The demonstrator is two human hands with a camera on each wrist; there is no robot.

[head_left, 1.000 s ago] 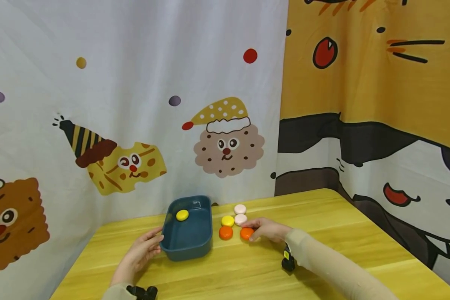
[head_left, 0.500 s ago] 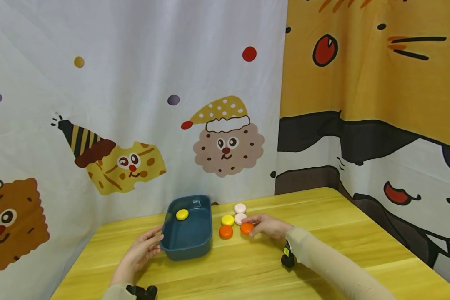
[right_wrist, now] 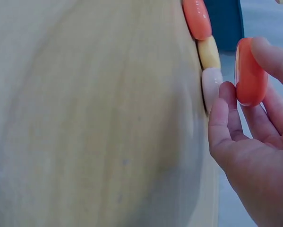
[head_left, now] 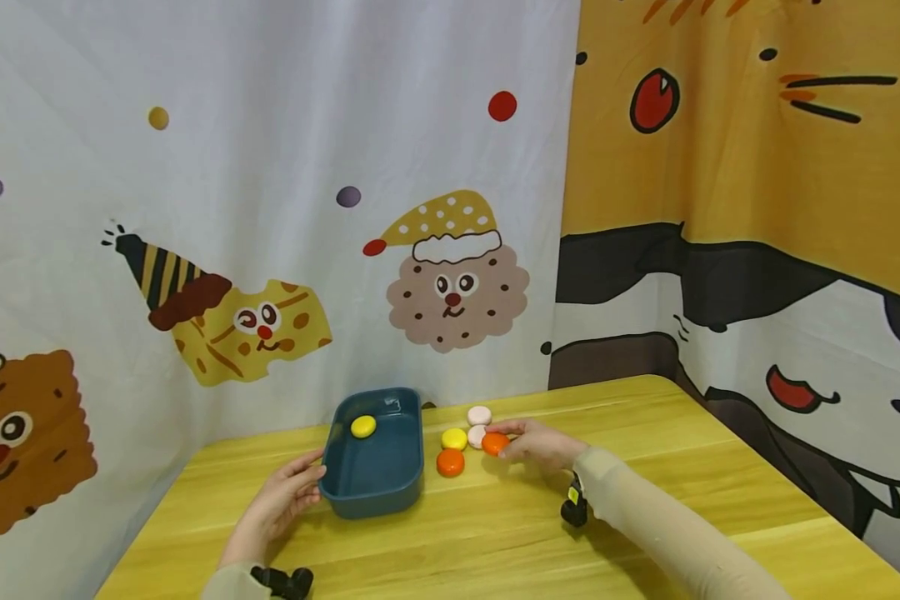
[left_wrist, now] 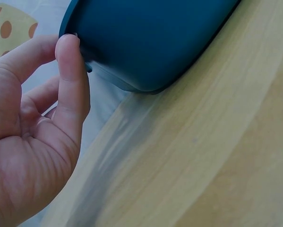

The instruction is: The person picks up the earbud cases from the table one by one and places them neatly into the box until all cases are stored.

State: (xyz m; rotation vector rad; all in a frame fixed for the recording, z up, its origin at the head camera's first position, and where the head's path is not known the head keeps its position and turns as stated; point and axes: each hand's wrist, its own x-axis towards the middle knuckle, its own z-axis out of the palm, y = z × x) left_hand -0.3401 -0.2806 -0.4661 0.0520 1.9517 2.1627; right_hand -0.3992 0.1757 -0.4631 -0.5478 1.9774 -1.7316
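While your left hand [head_left: 285,496] pinches a blue tub [head_left: 375,505] by the rim, index fingertip out of sight, your right hand [head_left: 539,444] pinches a glossy, rounded orange disc [head_left: 494,445] above the table [head_left: 525,533], partly covering a pink disc [head_left: 476,437] in the head view. One yellow disc [head_left: 363,427] lies inside the tub, which the left-wrist view crops.

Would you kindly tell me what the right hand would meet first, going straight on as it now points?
Most likely the nearer pink disc, just past the orange disc that the right hand pinches; its height is unclear, though, so it might pass over.
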